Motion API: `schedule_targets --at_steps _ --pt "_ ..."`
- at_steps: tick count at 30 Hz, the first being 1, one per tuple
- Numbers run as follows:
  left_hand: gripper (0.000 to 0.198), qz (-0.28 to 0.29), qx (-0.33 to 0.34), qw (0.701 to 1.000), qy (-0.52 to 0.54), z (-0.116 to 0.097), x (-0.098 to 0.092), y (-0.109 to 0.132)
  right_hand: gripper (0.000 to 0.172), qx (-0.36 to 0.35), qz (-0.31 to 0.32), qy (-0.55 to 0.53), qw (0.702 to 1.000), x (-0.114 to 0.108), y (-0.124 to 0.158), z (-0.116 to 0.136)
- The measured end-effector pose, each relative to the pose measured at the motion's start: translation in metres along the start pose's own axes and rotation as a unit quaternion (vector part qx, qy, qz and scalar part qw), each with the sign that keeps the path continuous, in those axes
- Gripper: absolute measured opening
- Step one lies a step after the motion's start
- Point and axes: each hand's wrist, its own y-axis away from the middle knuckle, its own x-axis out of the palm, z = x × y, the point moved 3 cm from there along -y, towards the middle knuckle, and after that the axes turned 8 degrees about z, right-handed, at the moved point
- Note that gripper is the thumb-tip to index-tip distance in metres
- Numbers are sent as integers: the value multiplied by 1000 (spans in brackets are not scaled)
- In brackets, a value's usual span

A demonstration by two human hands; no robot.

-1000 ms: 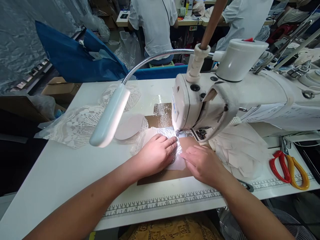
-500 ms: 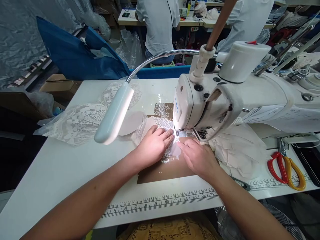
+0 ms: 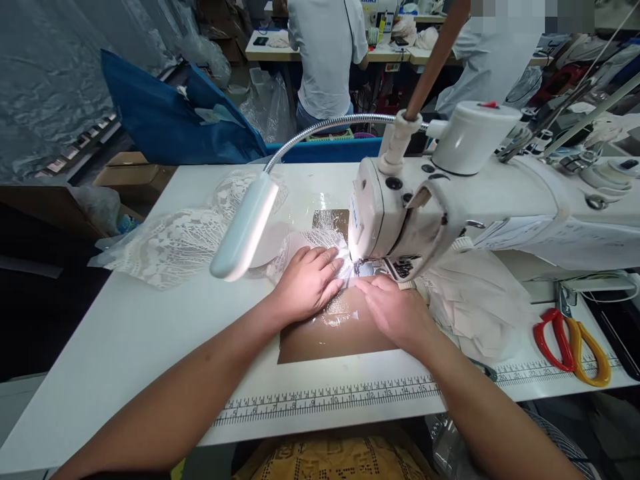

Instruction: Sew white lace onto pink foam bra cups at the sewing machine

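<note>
My left hand (image 3: pixel 310 280) lies flat with fingers stretched over a white lace piece (image 3: pixel 325 239), just left of the needle and presser foot (image 3: pixel 357 265) of a white sewing machine (image 3: pixel 383 203). On the near right side of the foot, my right hand (image 3: pixel 397 310) has its fingers curled, with index finger and thumb pinched at the lace's edge. Part of the lace is hidden under my left hand. Beneath both hands is a shiny brown sheet (image 3: pixel 340 339) on the white table (image 3: pixel 165 360).
A lamp (image 3: pixel 245 227) on a bendable neck hangs left of the machine. More lace (image 3: pixel 167 247) lies at left, pale fabric pieces (image 3: pixel 475 300) at right. Red-and-yellow-handled scissors (image 3: pixel 573 343) rest near the right edge. A ruler strip (image 3: pixel 320 400) runs along the front. Two people work behind.
The lace near the needle has moved away from me, and less of it shows between my hands. My left hand has turned slightly, its thumb nearer the foot. The whole view has shifted a little.
</note>
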Motion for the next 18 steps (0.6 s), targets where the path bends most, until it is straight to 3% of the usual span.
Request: schedule_targets --at_steps 5,9,15,18 --pt "46 -19 -18 1000 11 3 0 9 37 3 43 -66 997 -31 19 0" --pt "42 -42 -25 998 29 7 1 13 34 18 64 -57 996 -50 58 -8" --pt "22 -43 -24 996 69 4 -12 21 33 2 49 51 998 -30 119 -33" --pt "20 22 72 989 127 -24 -24 34 40 -23 39 89 995 -15 132 -36"
